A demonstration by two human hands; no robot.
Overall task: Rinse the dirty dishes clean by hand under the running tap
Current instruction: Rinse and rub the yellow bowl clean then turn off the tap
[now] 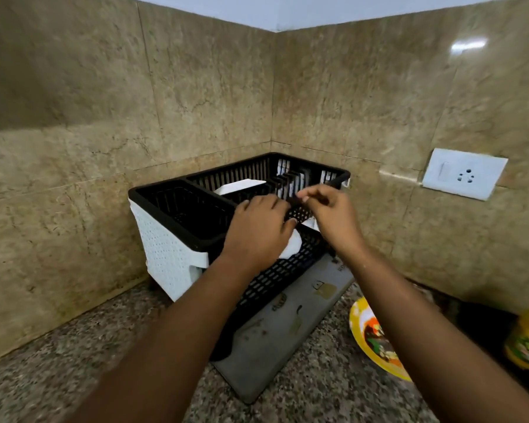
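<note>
Yellow plastic plate (pixel 367 340), food-smeared, waits at the counter's right edge. Over the black slatted plastic dish rack (pixel 177 209) in the back corner, my left hand (pixel 258 236) grips a white dish (pixel 291 246); my right hand (pixel 330 215) pinches a black utensil (pixel 336 182). I'd seat both gently, slots aligned.

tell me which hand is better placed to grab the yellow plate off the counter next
Probably the right hand. The yellow plate lies on the counter on the right side, just under the right forearm, while the left hand rests on something white in the black dish rack, farther away.
</note>
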